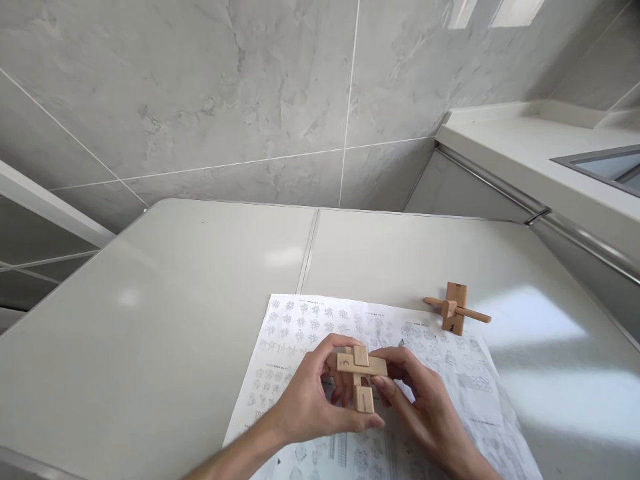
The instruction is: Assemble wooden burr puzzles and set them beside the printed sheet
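Above the printed sheet, both hands hold a small group of interlocking wooden puzzle pieces. One flat piece lies crosswise with a "3" written on its left end; a notched piece crosses it, its lower block bearing a single dark stroke. My left hand wraps the group from the left, thumb under the lower block and fingers behind the upper part. My right hand pinches the right end of the crosswise piece between thumb and fingers. The fingertips behind the wood are partly hidden.
A creased instruction sheet with small assembly drawings lies on the white table. Two or more joined wooden pieces rest at the sheet's upper right edge. A grey tiled wall stands behind; a white counter is at right.
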A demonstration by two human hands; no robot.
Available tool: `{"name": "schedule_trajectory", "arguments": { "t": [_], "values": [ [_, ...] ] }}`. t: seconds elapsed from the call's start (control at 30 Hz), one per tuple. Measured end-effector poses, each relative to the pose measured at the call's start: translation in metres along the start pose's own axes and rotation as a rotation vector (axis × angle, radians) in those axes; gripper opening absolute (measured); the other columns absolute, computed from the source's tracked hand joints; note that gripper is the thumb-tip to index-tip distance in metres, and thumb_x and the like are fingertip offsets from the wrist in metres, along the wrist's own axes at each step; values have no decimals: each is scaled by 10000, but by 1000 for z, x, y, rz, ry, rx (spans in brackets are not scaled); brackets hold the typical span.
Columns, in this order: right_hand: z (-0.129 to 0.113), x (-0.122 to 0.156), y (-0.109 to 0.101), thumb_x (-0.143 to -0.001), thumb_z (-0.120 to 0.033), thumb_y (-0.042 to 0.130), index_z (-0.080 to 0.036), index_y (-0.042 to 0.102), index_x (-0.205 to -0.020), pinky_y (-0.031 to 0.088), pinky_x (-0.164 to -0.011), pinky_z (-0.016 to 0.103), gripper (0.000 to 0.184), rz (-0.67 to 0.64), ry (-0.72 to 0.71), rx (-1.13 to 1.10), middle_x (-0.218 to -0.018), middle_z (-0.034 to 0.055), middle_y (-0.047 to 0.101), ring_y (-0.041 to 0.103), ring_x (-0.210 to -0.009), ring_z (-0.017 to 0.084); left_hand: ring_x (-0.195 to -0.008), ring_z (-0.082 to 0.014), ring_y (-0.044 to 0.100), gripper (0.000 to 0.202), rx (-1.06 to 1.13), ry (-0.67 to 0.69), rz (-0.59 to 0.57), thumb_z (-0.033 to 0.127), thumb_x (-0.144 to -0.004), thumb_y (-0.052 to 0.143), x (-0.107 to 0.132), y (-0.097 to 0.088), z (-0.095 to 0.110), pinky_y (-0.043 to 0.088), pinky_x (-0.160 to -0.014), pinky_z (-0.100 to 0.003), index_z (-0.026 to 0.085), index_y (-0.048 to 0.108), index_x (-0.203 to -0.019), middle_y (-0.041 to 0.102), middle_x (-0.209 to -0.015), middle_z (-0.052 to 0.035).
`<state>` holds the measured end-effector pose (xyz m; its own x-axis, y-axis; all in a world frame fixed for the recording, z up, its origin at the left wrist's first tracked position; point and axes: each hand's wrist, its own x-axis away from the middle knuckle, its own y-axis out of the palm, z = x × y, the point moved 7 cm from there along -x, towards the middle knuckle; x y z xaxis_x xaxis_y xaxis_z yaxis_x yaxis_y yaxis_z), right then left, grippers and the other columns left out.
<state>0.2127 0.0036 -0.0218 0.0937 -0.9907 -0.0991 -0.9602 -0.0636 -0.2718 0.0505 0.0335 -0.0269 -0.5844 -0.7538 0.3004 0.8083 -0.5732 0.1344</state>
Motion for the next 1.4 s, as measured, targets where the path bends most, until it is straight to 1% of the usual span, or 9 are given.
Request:
{"name": "schedule_trajectory", "arguments": {
  "t": [0.37,0.53,0.67,0.8,0.9,1.0,1.13,1.27,1.4],
  "values": [
    [17,-4,3,-1109,-509,574,-251,642,-1212,588,-639,287,286,-50,131,-98,-881,34,776,733,-729,204,-747,-135,562,719,35,-12,110,359,-703,1026,2,-5,5,434,-637,-253,269,596,-1273,649,-940,14],
    [15,-5,-3,-1095,-433,619,-275,640,-1207,569,-628,306,195,44,-19,190,-888,29,735,677,-695,197,-835,-186,637,769,33,22,241,394,-739,1014,1,-22,7,488,-709,-285,283,541,-1335,729,-1012,-31],
    [2,-5,4,-1058,-360,657,-283,653,-1187,570,-615,319,150,-16,-165,393,-947,40,735,687,-704,205,-758,-159,604,748,10,52,377,466,-787,976,3,-35,13,511,-801,-320,281,528,-1357,713,-949,3],
    [-2,-4,12,-939,-345,804,-273,628,-1121,585,-623,344,263,-40,-251,515,-942,32,729,713,-729,232,-837,-181,628,793,16,46,441,531,-797,955,4,-39,14,503,-915,-354,278,495,-1391,694,-966,5],
    [-2,-4,19,-886,-344,848,-266,609,-1053,579,-633,378,302,-17,-278,587,-885,23,698,696,-730,256,-795,-173,591,813,1,38,444,549,-794,950,4,-40,14,496,-906,-354,277,488,-1405,662,-923,21],
    [-3,-4,24,-947,-277,751,-263,599,-1032,575,-654,396,175,-8,-300,617,-884,34,691,688,-747,264,-737,-157,533,796,-18,41,435,541,-823,931,5,-39,13,495,-899,-354,278,483,-1425,612,-848,48],
    [-8,-7,20,-1008,-198,621,-263,615,-1105,580,-655,369,117,2,-309,572,-919,46,711,709,-772,255,-736,-162,540,751,-58,57,408,518,-856,907,5,-37,13,499,-850,-339,286,496,-1440,600,-837,46],
    [-7,-7,11,-1062,-272,611,-275,624,-1179,581,-594,318,118,15,-252,479,-899,29,720,708,-689,218,-752,-176,567,760,-87,54,372,501,-843,920,4,-35,13,499,-766,-315,287,505,-1441,615,-834,34],
    [1,-6,4,-1108,-277,546,-293,605,-1295,598,-603,302,197,51,-177,389,-891,14,729,720,-663,204,-805,-178,582,720,-95,70,358,461,-859,911,5,-32,15,489,-718,-296,287,506,-1429,678,-983,-18]
  ]
}}
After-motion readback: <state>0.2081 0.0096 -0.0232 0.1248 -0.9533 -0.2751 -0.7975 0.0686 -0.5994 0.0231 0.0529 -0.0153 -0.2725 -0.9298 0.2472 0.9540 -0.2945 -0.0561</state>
